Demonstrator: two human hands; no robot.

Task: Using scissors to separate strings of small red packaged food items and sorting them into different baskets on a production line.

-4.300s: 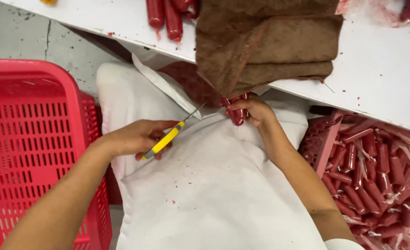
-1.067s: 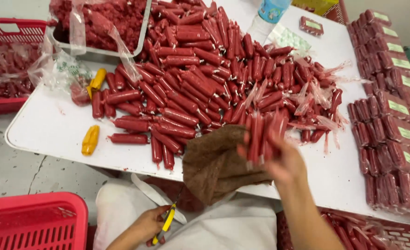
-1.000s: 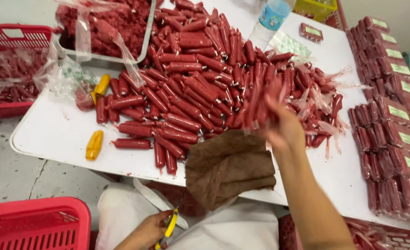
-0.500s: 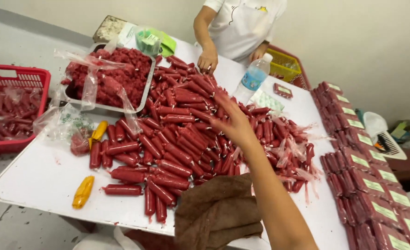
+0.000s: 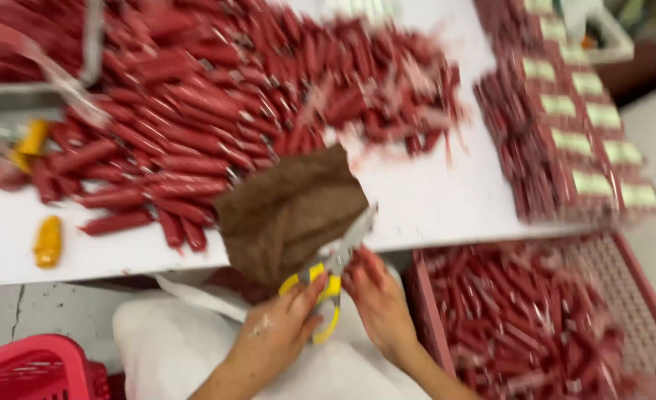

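Note:
My left hand (image 5: 272,337) is shut on yellow-handled scissors (image 5: 326,290), whose blades point up toward the table edge. My right hand (image 5: 376,300) is just right of the scissors, fingers apart and holding nothing, over my white-aproned lap (image 5: 172,348). A brown cloth (image 5: 291,211) hangs over the edge of the white table (image 5: 432,200), directly above both hands. Behind it, a big pile of red wrapped sausages (image 5: 194,111) covers the table. The picture is motion-blurred.
A red crate (image 5: 535,318) with several loose sausages stands low at the right. Rows of packed sausages with pale labels (image 5: 572,118) lie on the table's right side. Two yellow pieces (image 5: 48,241) lie at the left. A red basket (image 5: 31,370) sits at the bottom left.
My right hand has come back from the sausage pile to my lap beside the scissors, holding nothing. The view has swung down from the far table and the other person.

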